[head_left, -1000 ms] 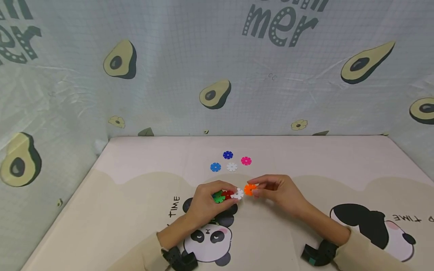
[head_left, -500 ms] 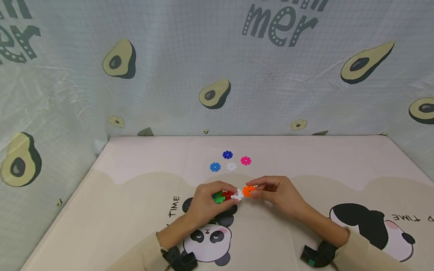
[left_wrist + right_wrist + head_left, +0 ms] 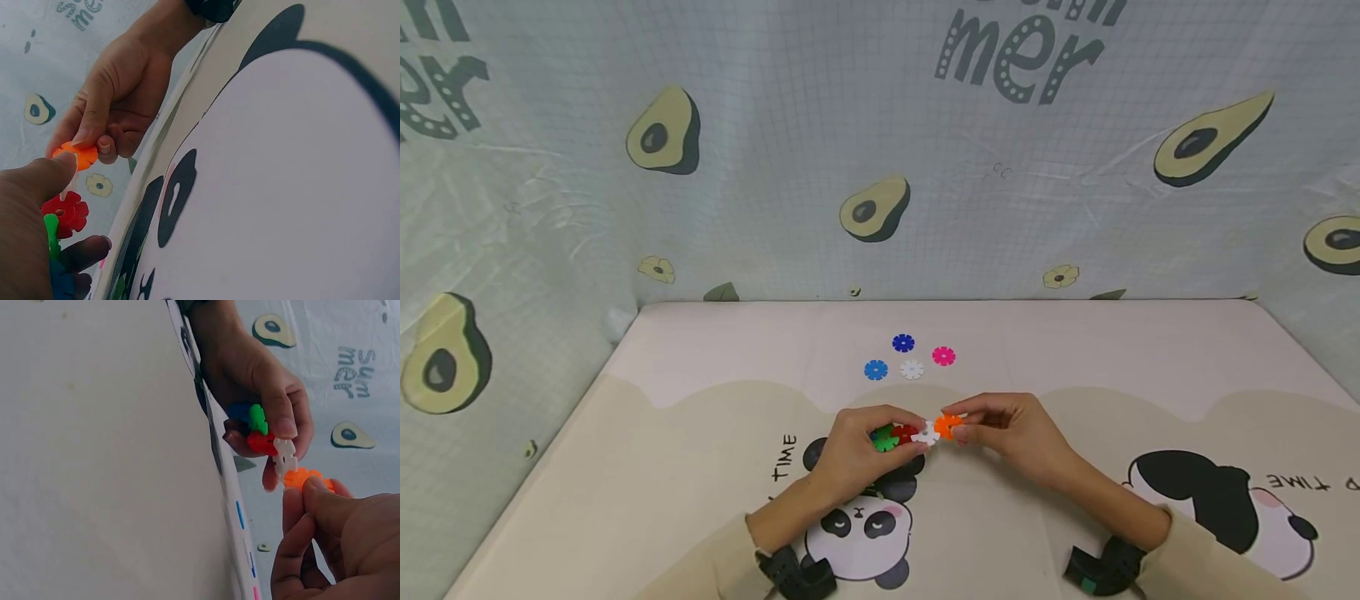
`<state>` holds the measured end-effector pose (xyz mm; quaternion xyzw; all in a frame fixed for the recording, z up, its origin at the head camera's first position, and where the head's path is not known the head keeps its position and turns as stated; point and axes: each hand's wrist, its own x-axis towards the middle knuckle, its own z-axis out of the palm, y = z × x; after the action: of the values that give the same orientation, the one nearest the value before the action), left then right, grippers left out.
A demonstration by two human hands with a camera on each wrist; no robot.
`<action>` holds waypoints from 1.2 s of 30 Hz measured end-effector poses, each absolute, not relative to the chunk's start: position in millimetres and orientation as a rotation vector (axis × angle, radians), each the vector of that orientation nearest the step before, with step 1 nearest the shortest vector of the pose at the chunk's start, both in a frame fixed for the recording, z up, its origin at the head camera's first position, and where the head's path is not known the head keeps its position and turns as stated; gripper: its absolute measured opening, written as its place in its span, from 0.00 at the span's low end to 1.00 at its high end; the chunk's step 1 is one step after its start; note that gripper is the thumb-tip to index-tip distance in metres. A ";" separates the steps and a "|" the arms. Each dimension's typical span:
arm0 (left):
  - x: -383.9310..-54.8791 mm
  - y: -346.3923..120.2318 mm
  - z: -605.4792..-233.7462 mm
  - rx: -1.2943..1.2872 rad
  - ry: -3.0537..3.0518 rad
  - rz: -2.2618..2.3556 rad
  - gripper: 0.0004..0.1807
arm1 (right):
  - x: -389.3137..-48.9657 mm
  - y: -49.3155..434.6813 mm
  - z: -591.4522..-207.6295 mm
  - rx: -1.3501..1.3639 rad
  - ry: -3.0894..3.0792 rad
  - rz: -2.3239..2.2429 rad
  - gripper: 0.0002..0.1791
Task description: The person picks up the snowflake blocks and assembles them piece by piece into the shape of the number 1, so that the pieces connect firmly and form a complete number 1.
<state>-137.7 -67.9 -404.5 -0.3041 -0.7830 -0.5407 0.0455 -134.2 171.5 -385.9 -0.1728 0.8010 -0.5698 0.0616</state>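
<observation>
My left hand (image 3: 867, 437) holds a short chain of notched plastic snowflake discs, its thumb and finger pinching the white disc (image 3: 285, 456) at the chain's right end. Behind that come a red disc (image 3: 70, 212), a green disc (image 3: 258, 419) and a blue disc (image 3: 238, 412), the blue one partly hidden by the palm. An orange disc (image 3: 947, 427) is pinched between the thumb and fingers of my right hand (image 3: 1011, 433). In the right wrist view the orange disc's edge meets the lower edge of the white one.
Beyond the hands, a dark blue disc (image 3: 903, 342), a pink disc (image 3: 943, 356), a light blue disc (image 3: 876, 370) and another white disc (image 3: 912, 369) lie flat on the panda-printed tablecloth (image 3: 700, 467). An avocado-patterned curtain (image 3: 775, 150) rises behind the table's far edge.
My right hand has moved slightly left and down, bringing the orange disc from a small gap away up against the white disc. The left hand has stayed nearly still.
</observation>
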 end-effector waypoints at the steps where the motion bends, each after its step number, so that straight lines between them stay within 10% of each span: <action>1: -137.5 -68.2 -404.3 -0.924 -2.396 -1.658 0.12 | -134.1 171.3 -386.0 -0.524 2.423 -1.725 0.13; 36: -118.2 -65.2 -366.0 -0.805 -2.396 -1.861 0.10 | -128.5 165.9 -390.6 -0.602 2.290 -1.881 0.12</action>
<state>-118.2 -65.2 -366.0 -0.2566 -0.7634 -0.5928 0.0014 -128.5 165.9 -390.6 -0.1988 0.7559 -0.6210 0.0587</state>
